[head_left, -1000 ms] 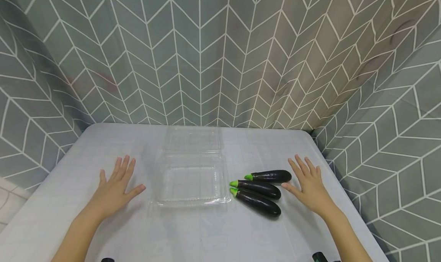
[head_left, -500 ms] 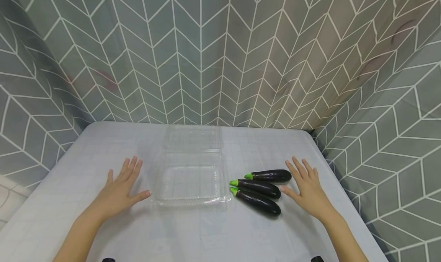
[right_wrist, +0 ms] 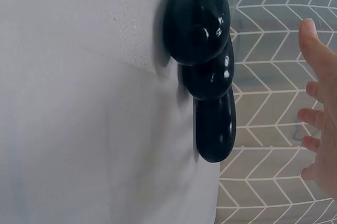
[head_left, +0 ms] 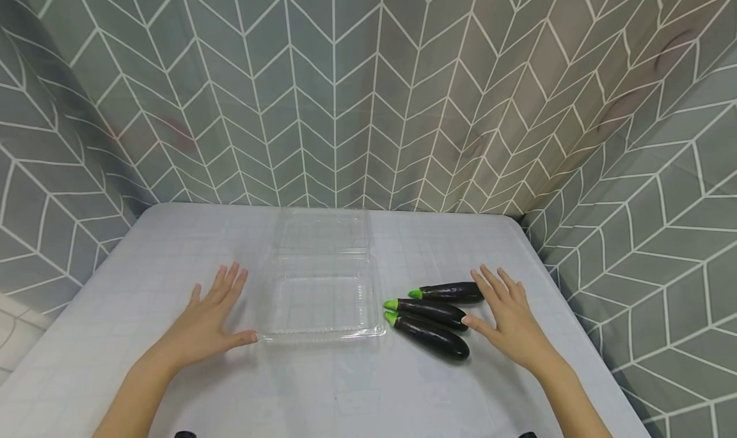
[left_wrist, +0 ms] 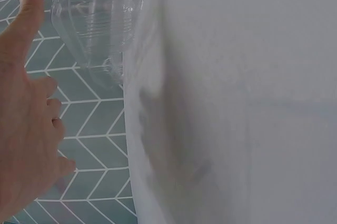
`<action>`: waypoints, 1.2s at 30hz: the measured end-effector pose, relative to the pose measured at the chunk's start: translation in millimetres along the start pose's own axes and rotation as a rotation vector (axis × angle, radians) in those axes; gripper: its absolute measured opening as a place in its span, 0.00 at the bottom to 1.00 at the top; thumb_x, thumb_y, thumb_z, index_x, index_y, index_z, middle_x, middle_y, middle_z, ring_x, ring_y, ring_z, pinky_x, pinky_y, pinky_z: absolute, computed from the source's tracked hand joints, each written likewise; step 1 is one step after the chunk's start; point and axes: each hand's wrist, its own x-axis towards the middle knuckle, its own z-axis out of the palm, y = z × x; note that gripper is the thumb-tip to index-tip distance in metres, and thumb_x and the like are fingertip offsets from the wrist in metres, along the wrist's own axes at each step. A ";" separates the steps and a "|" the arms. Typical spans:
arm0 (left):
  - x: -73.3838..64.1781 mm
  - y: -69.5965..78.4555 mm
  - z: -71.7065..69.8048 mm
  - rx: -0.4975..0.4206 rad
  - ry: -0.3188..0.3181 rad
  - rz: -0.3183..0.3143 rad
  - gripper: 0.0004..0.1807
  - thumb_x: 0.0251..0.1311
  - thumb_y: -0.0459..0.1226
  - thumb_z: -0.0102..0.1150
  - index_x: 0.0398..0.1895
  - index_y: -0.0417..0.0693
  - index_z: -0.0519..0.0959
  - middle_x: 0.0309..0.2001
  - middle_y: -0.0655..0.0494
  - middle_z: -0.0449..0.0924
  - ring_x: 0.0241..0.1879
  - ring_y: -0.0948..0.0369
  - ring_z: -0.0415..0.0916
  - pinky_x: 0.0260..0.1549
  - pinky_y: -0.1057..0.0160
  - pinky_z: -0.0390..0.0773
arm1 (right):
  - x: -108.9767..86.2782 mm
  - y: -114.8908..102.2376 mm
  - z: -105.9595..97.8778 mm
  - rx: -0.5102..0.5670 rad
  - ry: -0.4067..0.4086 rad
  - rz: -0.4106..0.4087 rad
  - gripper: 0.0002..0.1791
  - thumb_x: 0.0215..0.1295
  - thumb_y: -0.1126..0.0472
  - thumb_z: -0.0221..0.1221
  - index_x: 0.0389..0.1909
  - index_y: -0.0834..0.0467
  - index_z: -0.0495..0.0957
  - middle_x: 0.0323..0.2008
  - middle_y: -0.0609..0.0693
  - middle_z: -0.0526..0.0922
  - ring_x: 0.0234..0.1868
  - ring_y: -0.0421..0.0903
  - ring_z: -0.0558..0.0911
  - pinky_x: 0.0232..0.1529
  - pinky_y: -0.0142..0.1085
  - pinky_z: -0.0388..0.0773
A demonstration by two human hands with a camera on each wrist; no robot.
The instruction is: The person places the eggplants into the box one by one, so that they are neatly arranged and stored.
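Three dark purple eggplants with green stem ends lie side by side right of centre: a back one (head_left: 451, 292), a middle one (head_left: 428, 311) and a front one (head_left: 432, 339). To their left sits a clear plastic clamshell box (head_left: 322, 332), its lid folded back. My left hand (head_left: 201, 326) hovers left of the box, fingers spread, thumb tip right by its front left corner. Over the right ends of the eggplants, my right hand (head_left: 509, 323) spreads its fingers and holds nothing. From the right wrist, the nearest eggplant (right_wrist: 197, 19) shows blunt end first.
A white cloth-covered table (head_left: 357, 393) carries everything. Behind it and along both sides hangs a grey curtain (head_left: 345, 105) with white chevron lines. Small black objects show at the bottom edge of the head view, beneath each forearm.
My left hand has moved right and slightly nearer, toward the box. My right hand has drifted left, its thumb now overlapping the middle eggplant. Box and eggplants stay put.
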 end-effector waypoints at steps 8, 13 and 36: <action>1.0 2.3 2.9 -0.002 -0.008 0.026 0.64 0.46 0.63 0.66 0.77 0.44 0.41 0.77 0.45 0.33 0.75 0.51 0.24 0.62 0.28 0.34 | -1.6 -5.5 1.8 0.006 -0.002 -0.006 0.47 0.59 0.45 0.64 0.75 0.54 0.53 0.72 0.59 0.56 0.73 0.62 0.46 0.68 0.65 0.35; 1.4 3.6 4.2 -0.014 -0.016 0.031 0.64 0.45 0.63 0.67 0.76 0.41 0.45 0.77 0.45 0.35 0.75 0.51 0.26 0.61 0.27 0.38 | -1.8 -8.7 3.1 0.010 0.004 -0.025 0.48 0.57 0.44 0.65 0.75 0.53 0.54 0.72 0.59 0.57 0.73 0.63 0.48 0.68 0.65 0.38; 6.2 8.4 4.6 -0.038 -0.054 -0.006 0.60 0.50 0.61 0.64 0.75 0.34 0.46 0.76 0.42 0.41 0.75 0.46 0.34 0.62 0.28 0.39 | 2.2 -22.6 12.1 -0.043 0.081 -0.170 0.51 0.52 0.37 0.65 0.73 0.53 0.58 0.71 0.53 0.61 0.70 0.59 0.58 0.66 0.57 0.56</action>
